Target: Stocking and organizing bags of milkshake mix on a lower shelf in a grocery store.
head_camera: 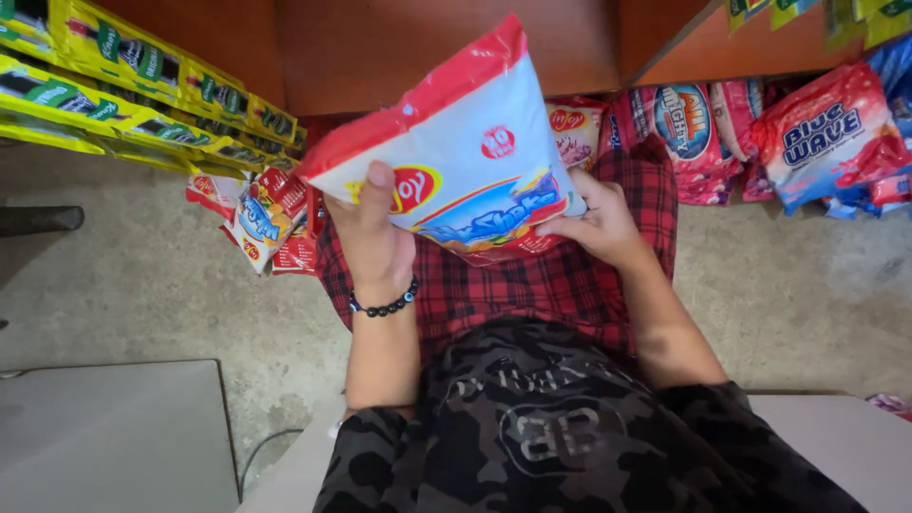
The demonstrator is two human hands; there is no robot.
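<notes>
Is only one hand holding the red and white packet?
No: the left hand and the right hand both hold the red and white packet by its lower edge.

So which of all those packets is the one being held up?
The big white packet with red edges, gripped by the left hand and right hand. The other packets lie stacked by the wooden shelf.

Yellow-and-green packets [142, 90] line a shelf at the upper left. Red, white and blue bags [817, 142] lie on the concrete floor [142, 285] at right, smaller pouches [261, 218] at left. A grey box [109, 437] sits below.
</notes>
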